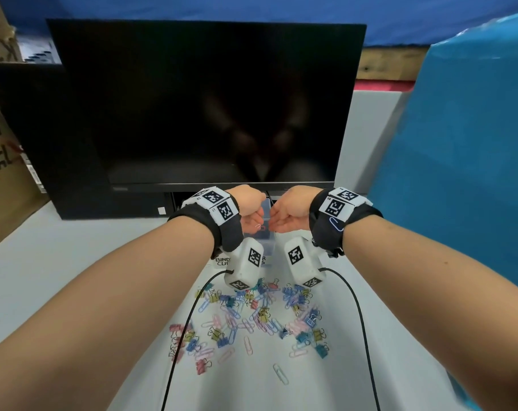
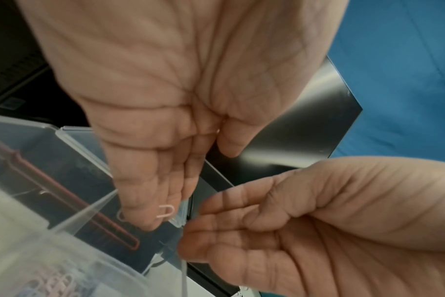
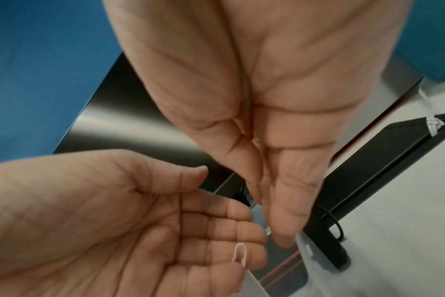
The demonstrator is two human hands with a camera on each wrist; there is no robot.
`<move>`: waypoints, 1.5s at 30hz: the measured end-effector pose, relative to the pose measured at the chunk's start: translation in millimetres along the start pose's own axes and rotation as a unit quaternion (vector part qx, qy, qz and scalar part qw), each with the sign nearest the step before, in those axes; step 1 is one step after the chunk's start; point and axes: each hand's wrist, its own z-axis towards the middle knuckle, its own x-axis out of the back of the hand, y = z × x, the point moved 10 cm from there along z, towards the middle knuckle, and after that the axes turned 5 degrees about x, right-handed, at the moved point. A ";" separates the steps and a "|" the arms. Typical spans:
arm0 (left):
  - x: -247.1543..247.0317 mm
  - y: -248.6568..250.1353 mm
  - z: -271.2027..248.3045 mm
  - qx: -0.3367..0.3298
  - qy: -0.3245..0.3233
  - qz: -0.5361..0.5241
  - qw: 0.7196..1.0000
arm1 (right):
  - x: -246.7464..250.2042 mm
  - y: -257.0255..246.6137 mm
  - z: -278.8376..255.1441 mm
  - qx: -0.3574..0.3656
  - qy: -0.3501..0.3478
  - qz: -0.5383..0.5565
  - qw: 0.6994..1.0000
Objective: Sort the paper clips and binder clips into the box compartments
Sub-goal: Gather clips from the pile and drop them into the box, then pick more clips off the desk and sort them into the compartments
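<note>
A: So, where is the paper clip right now?

B: A pale pink paper clip lies on the fingers of the left hand, near their tips. The palm is turned up, the fingers straight and side by side; nothing pinches the clip, it only rests there.

A: And the right hand?

B: Palm up too, fingers relaxed and lightly bent, holding nothing. Its fingertips almost meet the left ones.

A: What sits under them?

B: The clear box, near the far edge of the desk, in front of the monitor. Both hands hover over it. One compartment shows a pile of pastel clips; I cannot tell which compartment the left fingertips hang over.

A: So what does the drop turn on?

B: I'd say the clip's long axis runs roughly along the finger, its rounded end toward the tip, so tipping the left hand forward should slide it off the fingertips and into the box. The left hand is the one carrying it; the right is nearer only as a guard.

A: And the rest?

B: A loose heap of clips waits toward the desk's near edge, and one blue clip clings to the right wrist strap.
</note>
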 end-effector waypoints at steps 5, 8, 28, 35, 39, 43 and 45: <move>-2.8 8.0 -15.7 -0.070 0.003 0.005 0.998 | 4.1 -3.3 -24.3 0.008 -0.008 -0.045 0.999; -9.2 8.2 -30.2 -0.107 0.007 0.120 0.987 | 11.4 -5.1 -40.7 0.040 0.016 -0.098 0.994; -96.3 -93.7 -77.9 -0.273 0.006 0.609 0.745 | -52.1 75.4 -97.9 0.138 -0.012 -0.566 0.813; -85.6 -79.2 -78.0 -0.293 0.036 0.563 0.772 | -52.8 76.5 -93.2 0.144 -0.004 -0.580 0.802; -47.0 -68.7 -78.7 -0.293 0.061 0.494 0.817 | -24.9 69.6 -96.8 0.154 0.026 -0.511 0.845; -6.4 -69.4 -75.7 -0.276 0.082 0.481 0.828 | 10.7 76.1 -95.7 0.118 0.064 -0.478 0.868; 15.6 -73.7 -71.6 -0.257 0.098 0.481 0.833 | 15.1 86.2 -98.2 0.087 0.050 -0.517 0.850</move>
